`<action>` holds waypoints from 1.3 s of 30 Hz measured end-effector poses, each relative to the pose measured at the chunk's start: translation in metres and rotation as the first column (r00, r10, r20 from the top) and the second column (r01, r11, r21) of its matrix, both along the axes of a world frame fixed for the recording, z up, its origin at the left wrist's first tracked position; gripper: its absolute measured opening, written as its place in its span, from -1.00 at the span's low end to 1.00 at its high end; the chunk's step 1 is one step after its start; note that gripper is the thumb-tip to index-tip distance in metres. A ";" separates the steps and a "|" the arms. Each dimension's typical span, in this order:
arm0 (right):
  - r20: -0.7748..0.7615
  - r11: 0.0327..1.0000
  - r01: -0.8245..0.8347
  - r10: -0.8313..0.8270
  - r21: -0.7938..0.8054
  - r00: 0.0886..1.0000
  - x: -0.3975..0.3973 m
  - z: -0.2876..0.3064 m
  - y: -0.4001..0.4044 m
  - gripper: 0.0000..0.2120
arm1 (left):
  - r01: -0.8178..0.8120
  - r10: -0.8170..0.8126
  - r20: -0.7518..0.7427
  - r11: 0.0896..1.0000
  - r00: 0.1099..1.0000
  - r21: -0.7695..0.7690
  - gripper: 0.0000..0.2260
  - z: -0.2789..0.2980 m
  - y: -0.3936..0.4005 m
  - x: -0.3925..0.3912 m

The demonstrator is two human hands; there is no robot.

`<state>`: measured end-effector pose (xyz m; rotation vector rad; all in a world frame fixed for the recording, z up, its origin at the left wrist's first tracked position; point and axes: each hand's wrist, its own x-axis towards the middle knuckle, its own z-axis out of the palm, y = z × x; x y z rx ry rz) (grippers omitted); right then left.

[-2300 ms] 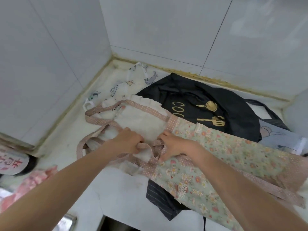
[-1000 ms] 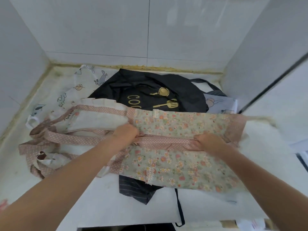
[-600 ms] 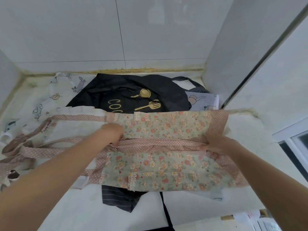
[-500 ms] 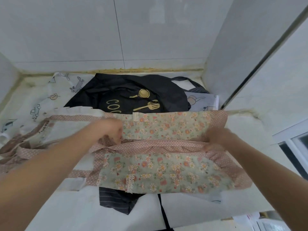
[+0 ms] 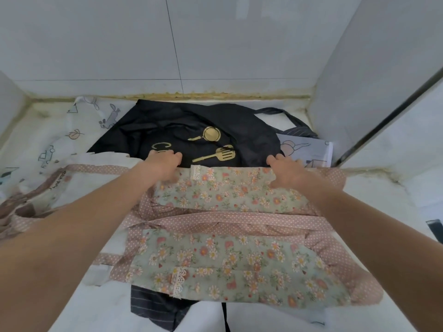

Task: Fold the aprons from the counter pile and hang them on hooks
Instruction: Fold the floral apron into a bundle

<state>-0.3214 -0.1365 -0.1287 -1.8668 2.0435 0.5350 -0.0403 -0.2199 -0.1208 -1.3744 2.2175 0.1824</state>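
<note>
While the floral apron [image 5: 239, 236] is lying spread across the near counter [image 5: 72, 307], the left hand [image 5: 163, 167] is gripping its far edge at left and the right hand [image 5: 286, 172] is gripping it farther right. The black apron [image 5: 191, 125] beneath is touching that edge, so uneven pulling is likely dragging it along and skewing the fold.

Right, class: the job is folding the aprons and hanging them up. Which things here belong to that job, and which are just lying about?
Belong to the job:
floral apron, far edge gripped by left hand and right hand
black apron with gold utensils
white animal-print apron
dark striped apron

Just lying about:
dark object at right edge, too cut off to identify
</note>
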 end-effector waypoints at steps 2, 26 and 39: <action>0.037 0.999 0.034 -0.036 0.032 0.999 -0.001 -0.002 -0.002 -0.59 | 0.008 -0.008 0.008 1.000 1.000 -0.020 -0.78 0.003 -0.002 0.001; -0.060 0.989 -0.149 0.150 0.022 0.987 0.053 0.049 0.189 -0.85 | 0.363 -0.465 -0.171 0.833 0.869 -0.418 -0.70 0.028 0.206 0.097; -0.459 0.985 -0.126 0.060 -0.115 0.886 0.072 0.023 0.214 -0.54 | 0.198 -0.227 -0.058 0.930 0.972 -0.310 -0.59 0.001 0.223 0.089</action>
